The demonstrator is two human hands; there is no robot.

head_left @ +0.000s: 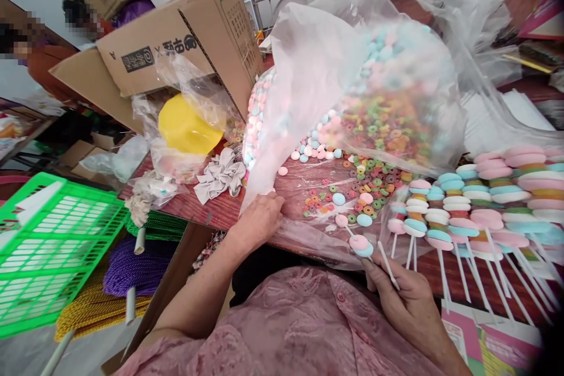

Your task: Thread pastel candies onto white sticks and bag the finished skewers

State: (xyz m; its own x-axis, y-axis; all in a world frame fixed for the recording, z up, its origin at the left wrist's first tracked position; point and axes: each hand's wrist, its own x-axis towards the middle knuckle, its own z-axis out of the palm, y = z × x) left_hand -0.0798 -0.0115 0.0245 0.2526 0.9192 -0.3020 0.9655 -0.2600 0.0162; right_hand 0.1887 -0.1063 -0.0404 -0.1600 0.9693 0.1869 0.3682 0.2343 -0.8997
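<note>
My right hand [403, 294] pinches a white stick threaded with round candies, a pink and a blue piece [360, 245] near the fingertips and a small pink one at its tip. A second white stick [388, 265] is tucked between the same fingers. At the table's front edge, my left hand [259, 220] is closed on the edge of a clear plastic bag [304, 64]. Pink, white and blue candies and small coloured rings [383, 126] spill from the bag; loose ones lie between my hands. Finished-looking candy skewers [476, 205] lie in rows to the right.
A cardboard box [176, 41], a yellow round object [187, 123] in plastic and a crumpled grey cloth [221, 176] stand left on the red table [304, 188]. Below left are a green basket [57, 247] and purple and gold cords [136, 264]. Two people are behind.
</note>
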